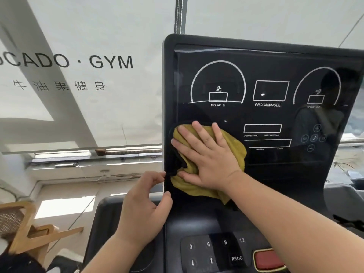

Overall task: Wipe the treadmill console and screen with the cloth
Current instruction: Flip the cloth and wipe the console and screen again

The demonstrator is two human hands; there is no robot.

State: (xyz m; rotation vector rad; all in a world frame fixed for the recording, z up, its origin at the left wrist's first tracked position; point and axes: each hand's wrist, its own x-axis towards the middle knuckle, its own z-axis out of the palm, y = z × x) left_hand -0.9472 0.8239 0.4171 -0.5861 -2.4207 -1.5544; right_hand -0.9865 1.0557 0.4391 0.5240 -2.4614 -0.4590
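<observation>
The treadmill's black screen (266, 115) stands upright on the right, with white dial outlines and boxes printed on it. A mustard-yellow cloth (234, 148) lies bunched against its lower left part. My right hand (206, 160) presses flat on the cloth with straight, spread fingers. My left hand (143, 205) grips the screen's left edge, thumb on the front face and fingers curled behind. Below, the dark console (199, 223) carries numbered keys, arrows, a PROG key and a red stop button (268, 260).
A white window blind (78, 75) printed with gym lettering hangs behind on the left. A wooden chair frame (23, 229) stands at the lower left. Another grey machine part (344, 196) shows at the right edge.
</observation>
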